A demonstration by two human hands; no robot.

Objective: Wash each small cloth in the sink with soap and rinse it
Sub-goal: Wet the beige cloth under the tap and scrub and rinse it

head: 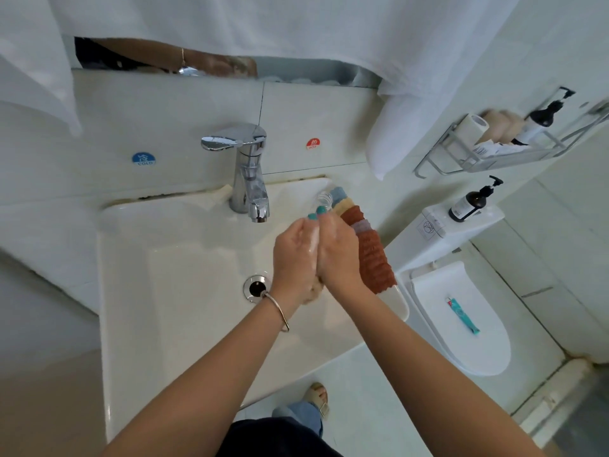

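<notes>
Left of the clasp lay the round chrome drain (256, 288). The left hand (294, 255) and right hand (337, 252) pressed together, clenching a small beige cloth (312, 294) between the palms over the white ceramic sink (171, 275). Right of them, folded rust, cream and blue cloths (370, 245) lined the rim.

Both arms are bare, no sleeves anywhere. The left hand (296, 255) has a thin metal bangle (278, 310) at the wrist, and the right hand (339, 252) shows teal polish on 2 nails (317, 213). Lower down: dark top, blue jeans (301, 413), 1 beige sandal (318, 399) with a buckle.
</notes>
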